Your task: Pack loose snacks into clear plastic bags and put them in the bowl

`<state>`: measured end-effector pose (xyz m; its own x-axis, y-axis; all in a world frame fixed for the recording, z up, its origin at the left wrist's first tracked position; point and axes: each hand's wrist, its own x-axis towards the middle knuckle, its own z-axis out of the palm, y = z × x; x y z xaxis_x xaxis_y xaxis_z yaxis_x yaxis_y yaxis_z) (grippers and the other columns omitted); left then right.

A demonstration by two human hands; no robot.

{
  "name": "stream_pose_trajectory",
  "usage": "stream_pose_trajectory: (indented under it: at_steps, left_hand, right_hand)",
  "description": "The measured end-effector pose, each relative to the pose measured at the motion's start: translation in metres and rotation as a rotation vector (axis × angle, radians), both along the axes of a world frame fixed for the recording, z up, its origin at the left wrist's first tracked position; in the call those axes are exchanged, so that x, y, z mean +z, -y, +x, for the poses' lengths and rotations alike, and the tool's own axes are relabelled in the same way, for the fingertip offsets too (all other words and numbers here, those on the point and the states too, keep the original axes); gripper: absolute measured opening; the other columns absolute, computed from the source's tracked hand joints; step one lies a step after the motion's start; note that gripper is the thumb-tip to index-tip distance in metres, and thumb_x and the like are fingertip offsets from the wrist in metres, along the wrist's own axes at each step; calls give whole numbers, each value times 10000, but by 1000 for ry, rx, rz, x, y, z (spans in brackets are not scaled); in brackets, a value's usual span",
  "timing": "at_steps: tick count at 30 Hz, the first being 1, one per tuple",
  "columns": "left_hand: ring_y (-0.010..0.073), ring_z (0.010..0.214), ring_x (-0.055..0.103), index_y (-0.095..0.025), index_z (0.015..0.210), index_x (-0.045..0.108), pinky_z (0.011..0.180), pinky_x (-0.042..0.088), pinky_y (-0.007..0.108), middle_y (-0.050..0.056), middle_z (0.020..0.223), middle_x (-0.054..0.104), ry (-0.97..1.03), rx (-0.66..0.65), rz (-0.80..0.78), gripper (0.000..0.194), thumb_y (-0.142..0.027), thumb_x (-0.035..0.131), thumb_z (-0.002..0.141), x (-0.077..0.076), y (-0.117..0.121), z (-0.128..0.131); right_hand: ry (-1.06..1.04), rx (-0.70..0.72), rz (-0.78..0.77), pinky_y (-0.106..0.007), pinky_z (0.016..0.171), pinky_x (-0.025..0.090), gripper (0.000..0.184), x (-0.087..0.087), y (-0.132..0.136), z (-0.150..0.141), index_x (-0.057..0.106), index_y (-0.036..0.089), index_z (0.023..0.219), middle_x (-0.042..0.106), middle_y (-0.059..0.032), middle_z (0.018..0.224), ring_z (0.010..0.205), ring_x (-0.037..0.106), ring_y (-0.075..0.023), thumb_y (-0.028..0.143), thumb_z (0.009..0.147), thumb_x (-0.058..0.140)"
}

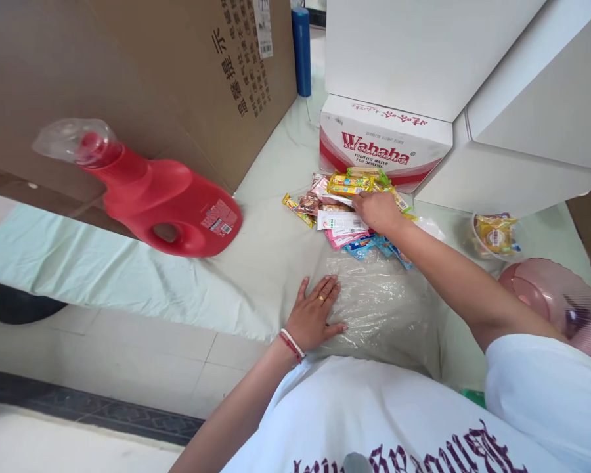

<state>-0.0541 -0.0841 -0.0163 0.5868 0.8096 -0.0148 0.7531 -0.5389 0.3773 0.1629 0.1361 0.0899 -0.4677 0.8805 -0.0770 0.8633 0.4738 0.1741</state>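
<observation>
A pile of small snack packets (345, 203) lies on the pale green cloth (256, 263) in front of a Wahaha carton. My right hand (377, 210) reaches into the pile with its fingers curled down on a white packet (339, 221). My left hand (315, 315) rests flat, fingers spread, on the near edge of a clear plastic bag (379, 302) that lies spread on the cloth. A ring and a red-and-white bracelet show on that hand and wrist.
A red detergent jug (167, 203) with a clear cap lies on its side at the left. A big brown carton (152, 79) stands behind it, a blue bottle (302, 49) farther back. The Wahaha box (381, 144) sits under white cabinets (497, 98). At right: a pink plastic bowl (556, 302) and a bagged snack (495, 235).
</observation>
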Motion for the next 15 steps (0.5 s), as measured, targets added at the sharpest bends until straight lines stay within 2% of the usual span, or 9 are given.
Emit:
stream_pose_trajectory:
  at_steps: [2,4,7,9,13,15]
  left_hand:
    - [304,1550,273,-170,1601,296,1274,-56,583,151,1668,312,1,0,3,936,-754,479,893,0,0,0]
    - [315,1544,285,-174,1606,289,1275,-28,590,158,1662,324,-1,-1,15,943,-753,488,888,-1,0,0]
    - [333,1534,303,-177,1609,285,1273,15,606,167,1654,337,-13,1,33,953,-747,510,880,-1,0,0]
    - [335,1531,309,-175,1608,287,1270,26,614,167,1654,338,-21,4,34,953,-745,513,879,0,0,0]
    - [338,1527,320,-179,1605,293,1268,33,622,169,1654,335,-20,7,16,961,-749,530,869,1,0,1]
    - [336,1527,321,-181,1604,295,1269,32,623,168,1655,332,-16,12,6,959,-741,545,866,2,1,1]
  right_hand:
    - [-23,20,32,-334,683,384,387,4,11,3,668,99,1164,715,-199,1075,933,663,-294,210,1029,324]
    - [-30,100,7,-327,677,378,362,5,21,4,671,122,1124,710,-175,1078,939,656,-288,233,1035,338]
    - [-57,185,-91,-316,674,390,288,4,27,3,644,142,1159,646,-167,1287,970,653,-274,322,998,488]
    - [-91,155,-169,-307,685,406,346,2,22,1,617,145,1196,597,-167,1372,965,656,-257,379,941,600]
    - [-108,109,-315,-300,763,438,390,-1,1,-5,620,165,1181,687,-132,1218,998,660,-264,393,873,695]
    - [-106,76,-352,-310,800,452,513,-2,-6,-10,586,175,1281,704,-133,1211,1029,664,-282,377,834,739]
